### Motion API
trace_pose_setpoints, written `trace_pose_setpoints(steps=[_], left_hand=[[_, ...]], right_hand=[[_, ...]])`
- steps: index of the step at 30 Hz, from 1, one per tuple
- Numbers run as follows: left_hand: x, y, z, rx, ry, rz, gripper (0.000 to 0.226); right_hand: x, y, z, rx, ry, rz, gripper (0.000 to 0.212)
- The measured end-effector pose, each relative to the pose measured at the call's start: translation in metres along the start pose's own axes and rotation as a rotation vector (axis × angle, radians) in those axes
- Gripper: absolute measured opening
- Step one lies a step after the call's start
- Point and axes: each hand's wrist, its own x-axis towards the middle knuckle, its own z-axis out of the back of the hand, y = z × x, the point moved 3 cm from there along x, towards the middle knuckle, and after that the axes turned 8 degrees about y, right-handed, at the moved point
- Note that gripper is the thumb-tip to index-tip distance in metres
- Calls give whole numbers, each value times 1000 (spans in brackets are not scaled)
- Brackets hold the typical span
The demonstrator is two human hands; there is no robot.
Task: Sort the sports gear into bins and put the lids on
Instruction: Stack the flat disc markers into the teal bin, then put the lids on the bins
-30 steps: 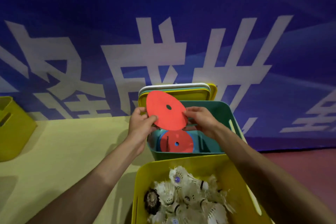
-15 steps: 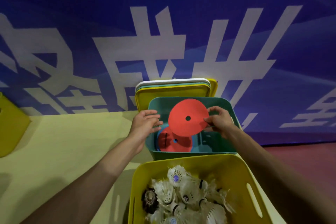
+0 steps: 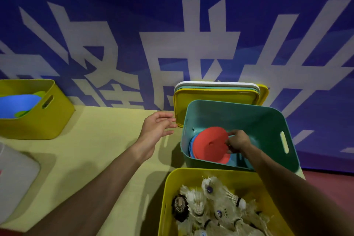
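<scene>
My right hand point(image 3: 237, 141) reaches down into the teal bin point(image 3: 268, 120) and pinches the right edge of a red flat disc point(image 3: 208, 145). The disc lies on other red and blue discs at the bin's bottom. Left of the teal bin, my left hand point(image 3: 157, 126) hovers above the table with fingers apart, holding nothing. A yellow bin point(image 3: 172, 188) full of worn shuttlecocks point(image 3: 210, 209) sits closest to me. Behind the teal bin, several lids point(image 3: 216, 92), yellow, teal and white, lean against the wall.
Another yellow bin point(image 3: 47, 117) with blue and green discs stands at the far left on the yellow table point(image 3: 95, 149). A white bin's corner point(image 3: 15, 178) shows at the left edge. A blue banner wall point(image 3: 172, 25) closes off the back.
The red disc went from in front of me, held by both hands, down into the teal bin. My left hand let go and pulled away to the left. The view swung to the left.
</scene>
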Motion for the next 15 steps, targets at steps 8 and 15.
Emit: trace_pose_setpoints(steps=[8, 15], left_hand=[[6, -5, -30, 36, 55, -10, 18], [23, -13, -48, 92, 119, -51, 16]], right_hand=[[-38, 9, 27, -176, 5, 80, 34], [-57, 54, 64, -387, -123, 303, 31]])
